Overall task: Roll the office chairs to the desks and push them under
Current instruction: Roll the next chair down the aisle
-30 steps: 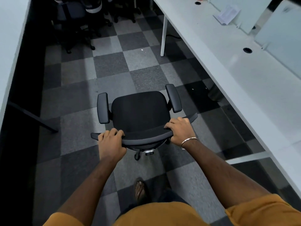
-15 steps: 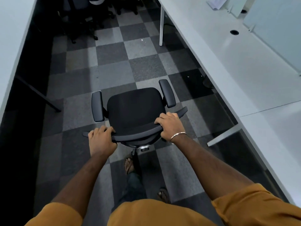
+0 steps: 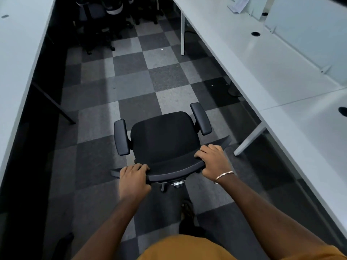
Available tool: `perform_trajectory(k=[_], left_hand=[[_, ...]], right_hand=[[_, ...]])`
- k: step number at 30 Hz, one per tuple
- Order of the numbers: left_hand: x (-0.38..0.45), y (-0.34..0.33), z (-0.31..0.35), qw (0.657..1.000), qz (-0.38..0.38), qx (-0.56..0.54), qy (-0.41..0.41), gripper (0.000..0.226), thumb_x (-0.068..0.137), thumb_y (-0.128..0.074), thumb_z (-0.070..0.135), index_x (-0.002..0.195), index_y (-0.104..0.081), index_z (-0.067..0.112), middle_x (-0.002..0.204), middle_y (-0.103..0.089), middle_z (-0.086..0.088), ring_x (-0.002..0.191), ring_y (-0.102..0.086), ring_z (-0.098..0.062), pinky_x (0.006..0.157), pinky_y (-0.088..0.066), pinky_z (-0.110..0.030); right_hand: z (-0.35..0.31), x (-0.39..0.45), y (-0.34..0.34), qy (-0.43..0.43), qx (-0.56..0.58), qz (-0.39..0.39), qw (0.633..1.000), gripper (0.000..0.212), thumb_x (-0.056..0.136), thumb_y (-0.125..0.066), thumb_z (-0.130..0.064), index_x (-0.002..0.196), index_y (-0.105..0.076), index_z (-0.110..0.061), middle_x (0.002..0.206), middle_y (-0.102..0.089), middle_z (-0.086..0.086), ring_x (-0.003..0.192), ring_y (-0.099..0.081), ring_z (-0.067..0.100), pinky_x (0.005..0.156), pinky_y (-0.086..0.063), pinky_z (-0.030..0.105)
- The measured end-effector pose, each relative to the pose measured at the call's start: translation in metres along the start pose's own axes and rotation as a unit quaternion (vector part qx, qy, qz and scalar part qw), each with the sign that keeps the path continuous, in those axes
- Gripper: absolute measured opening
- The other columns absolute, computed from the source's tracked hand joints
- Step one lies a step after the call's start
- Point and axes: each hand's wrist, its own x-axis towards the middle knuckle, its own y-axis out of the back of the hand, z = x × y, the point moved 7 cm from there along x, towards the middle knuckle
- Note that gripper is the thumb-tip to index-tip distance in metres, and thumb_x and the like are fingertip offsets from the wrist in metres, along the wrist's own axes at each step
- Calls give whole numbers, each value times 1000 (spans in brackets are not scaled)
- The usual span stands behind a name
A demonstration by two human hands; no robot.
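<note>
A black office chair [image 3: 165, 139] with two padded armrests stands in the aisle on the checkered carpet, seen from above and behind. My left hand [image 3: 133, 180] grips the left end of its curved backrest top. My right hand [image 3: 213, 160], with a metal bangle at the wrist, grips the right end. A long white desk [image 3: 262, 76] runs along the right side, its edge just right of the chair. Another white desk [image 3: 20, 53] lines the left side.
A slanted white desk leg [image 3: 249, 141] stands close to the chair's right side, and an upright one [image 3: 182, 34] further up the aisle. Several dark chairs [image 3: 105, 21] cluster at the far end. Papers [image 3: 237, 4] and cable holes [image 3: 255, 33] mark the right desktop.
The chair has rolled forward down the aisle with both hands holding its backrest. The slanted desk leg on the right has come level with the chair.
</note>
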Motion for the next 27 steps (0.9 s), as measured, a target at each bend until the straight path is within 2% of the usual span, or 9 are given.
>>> perform_trajectory(k=[4, 8, 20, 23, 27], left_hand=[[-56, -9, 19, 997, -9, -1, -71, 44, 66, -77, 31, 109, -69, 31, 98, -70, 13, 96, -68, -15, 91, -45, -34], [-120, -18, 37, 993, -25, 6, -112, 42, 67, -79, 33, 107, -67, 28, 95, -71, 10, 90, -69, -17, 88, -49, -35], [-284, -42, 120, 975, -75, 28, -208, 46, 81, -67, 37, 126, -62, 33, 116, -67, 11, 106, -66, -15, 88, -50, -34], [-325, -50, 141, 973, -83, 33, -213, 44, 79, -66, 38, 123, -65, 32, 113, -69, 11, 99, -68, -15, 83, -51, -34], [-375, -62, 171, 972, -74, 55, -216, 44, 73, -71, 39, 117, -70, 32, 104, -71, 11, 89, -69, -17, 74, -52, -35]], right_hand=[[-12, -68, 0, -36, -17, 31, 999, 43, 52, -65, -17, 95, -66, -24, 93, -53, -8, 85, -49, 20, 84, -37, 36], [-20, -141, 1, -58, -28, 17, 998, 47, 50, -67, -19, 96, -66, -25, 94, -54, -9, 84, -49, 20, 82, -35, 35], [-30, -346, 10, -111, -13, -3, 994, 50, 50, -63, -20, 99, -68, -27, 95, -54, -12, 85, -49, 17, 84, -33, 32], [-25, -392, 16, -113, -9, 3, 993, 49, 51, -62, -19, 99, -68, -25, 96, -55, -11, 86, -49, 18, 85, -30, 30], [-21, -449, 23, -101, -5, 13, 995, 48, 50, -60, -19, 97, -67, -23, 96, -55, -8, 86, -48, 20, 85, -36, 34]])
